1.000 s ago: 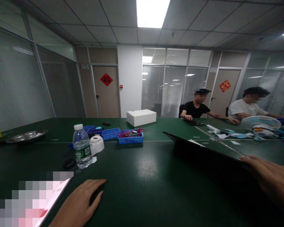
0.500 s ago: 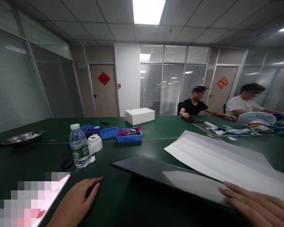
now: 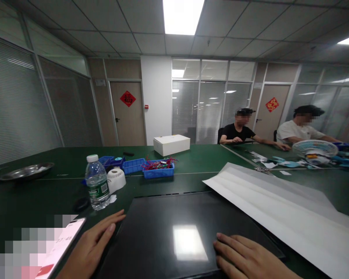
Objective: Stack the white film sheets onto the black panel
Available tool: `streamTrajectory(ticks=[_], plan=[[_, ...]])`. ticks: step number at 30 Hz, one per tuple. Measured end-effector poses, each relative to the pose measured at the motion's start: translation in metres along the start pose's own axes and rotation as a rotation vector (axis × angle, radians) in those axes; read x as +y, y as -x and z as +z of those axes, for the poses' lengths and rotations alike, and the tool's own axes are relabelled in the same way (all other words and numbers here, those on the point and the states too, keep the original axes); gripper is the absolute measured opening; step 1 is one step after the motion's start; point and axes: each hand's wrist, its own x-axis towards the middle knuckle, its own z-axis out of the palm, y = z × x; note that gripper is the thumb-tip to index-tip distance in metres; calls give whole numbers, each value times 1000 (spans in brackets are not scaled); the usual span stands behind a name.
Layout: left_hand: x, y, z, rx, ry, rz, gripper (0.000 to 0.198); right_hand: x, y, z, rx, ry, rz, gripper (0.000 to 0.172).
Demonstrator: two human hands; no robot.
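Observation:
A flat black glossy panel (image 3: 159,224), like a screen, lies on the green table and mirrors the ceiling light. My right hand (image 3: 247,255) rests on its right part, fingers stretched out. Along the panel's left edge is my left hand (image 3: 94,244), its fingers extended and holding nothing; whether it touches the edge I cannot tell. Left of that hand a lit phone (image 3: 61,248) shows a clock. White sheets (image 3: 273,205) spread out to the right, partly beside the panel's right edge.
A water bottle (image 3: 97,184) stands beside a white vented cap (image 3: 116,179). Behind are a blue tray of wires (image 3: 158,170) and a white box (image 3: 171,145). At far left sits a metal dish (image 3: 27,171). Two people sit far right near a fan (image 3: 315,151).
The black panel has gone from tilted, right side raised, to lying flat. My right hand has moved left onto its surface. My left hand stays by its left edge.

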Motion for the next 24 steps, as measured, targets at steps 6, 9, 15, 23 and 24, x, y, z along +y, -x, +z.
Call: streamTrajectory(ticks=[6, 9, 15, 23, 24], plan=[[9, 6, 6, -239, -223, 225, 44, 29, 12, 32, -166, -324, 154, 38], [8, 6, 6, -330, -280, 235, 45, 54, 45, 58, -139, -273, 522, 43], [-13, 0, 14, -340, -281, 178, 45, 95, 97, 79, -282, -122, 910, 43], [-18, 4, 14, -269, -300, 83, 43, 109, 116, 74, -297, 12, 1073, 36], [-18, 5, 14, -255, -297, 77, 43, 109, 117, 74, -290, 25, 1086, 36]])
